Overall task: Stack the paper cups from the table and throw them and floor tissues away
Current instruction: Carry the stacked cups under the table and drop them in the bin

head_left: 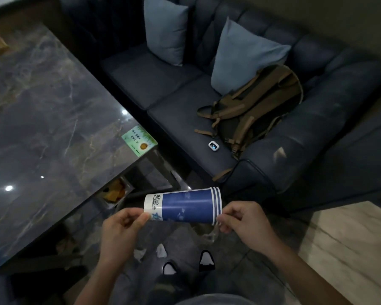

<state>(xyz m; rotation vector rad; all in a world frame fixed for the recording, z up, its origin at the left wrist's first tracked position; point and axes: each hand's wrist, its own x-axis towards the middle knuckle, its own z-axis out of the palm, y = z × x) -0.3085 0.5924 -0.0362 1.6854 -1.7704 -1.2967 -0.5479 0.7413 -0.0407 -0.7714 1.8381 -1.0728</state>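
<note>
A stack of blue and white paper cups (185,205) lies sideways in the air between my hands, rims to the right. My left hand (121,232) pinches the white bottom end. My right hand (242,223) pinches the rims. Two crumpled white tissues (161,250) lie on the dark tiled floor just below the cups, near my feet. Another pale crumpled piece (207,233) lies on the floor under the right end of the stack.
A dark marble table (42,119) fills the left, with a green card (139,140) at its corner. A bin with orange rubbish (114,191) sits under the table edge. A blue sofa (185,102) holds pillows, a backpack (251,108) and a small white device (213,146).
</note>
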